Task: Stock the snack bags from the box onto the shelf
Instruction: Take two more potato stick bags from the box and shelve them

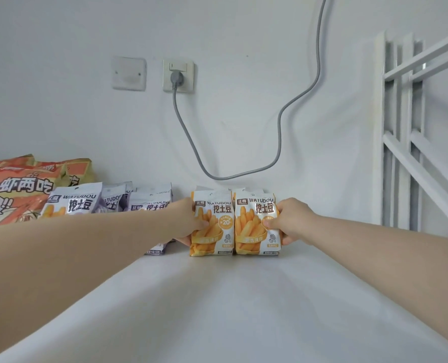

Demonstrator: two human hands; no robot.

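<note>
Head | 2 yellow bags (pixel 215 242), touching | left hand (pixel 185 218), right hand (pixel 292 221): one each

Shop-style stockroom: white shelf (pixel 244 297), rowed snack bags (pixel 212 224), wall socket (pixel 178 76).

a single wide-angle view from the head, sitting low, just above the shelf (pixel 244 310) and facing forward along it to the far wall (pixel 217 35). the near shelf fills the bottom; the bags (pixel 212 231) stand far off by the wall, a rack (pixel 381 127) at far right.
</note>
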